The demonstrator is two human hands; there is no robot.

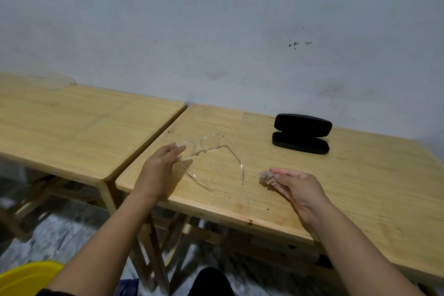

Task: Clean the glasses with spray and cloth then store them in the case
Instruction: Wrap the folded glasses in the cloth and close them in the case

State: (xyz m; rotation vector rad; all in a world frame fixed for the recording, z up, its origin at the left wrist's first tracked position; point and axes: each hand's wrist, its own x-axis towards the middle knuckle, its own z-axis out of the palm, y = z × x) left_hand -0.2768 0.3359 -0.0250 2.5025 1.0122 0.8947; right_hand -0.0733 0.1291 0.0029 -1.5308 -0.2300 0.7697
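A: Where are the glasses at this moment?

B: In the middle of the frame, on the right wooden table, near its left edge. The frame is clear plastic, so it is hard to see. The temples are unfolded and point toward the lower part of the picture.

A: And the hands?

B: The left hand is at the left lens, with fingers almost straight and close together. They reach the frame, but I cannot tell if they pinch it or only touch it. The right hand is right of centre and pinches a small crumpled beige cloth between thumb and fingers, just above the table, near the tip of one temple.

A: The case?

B: The black case stands open in the upper right part of the table, well apart from the glasses, and nothing is inside as far as I see.

A: How far is the task, you think?

B: No spray bottle is visible anywhere. My judgement is that the wiping is in progress or close to its end. Whether the lenses are clean, I cannot tell. What is left for sure: fold the temples, put the glasses into the case, close it.

A: Anything else around?

B: A second table at the left, and something yellow in the lower left corner.
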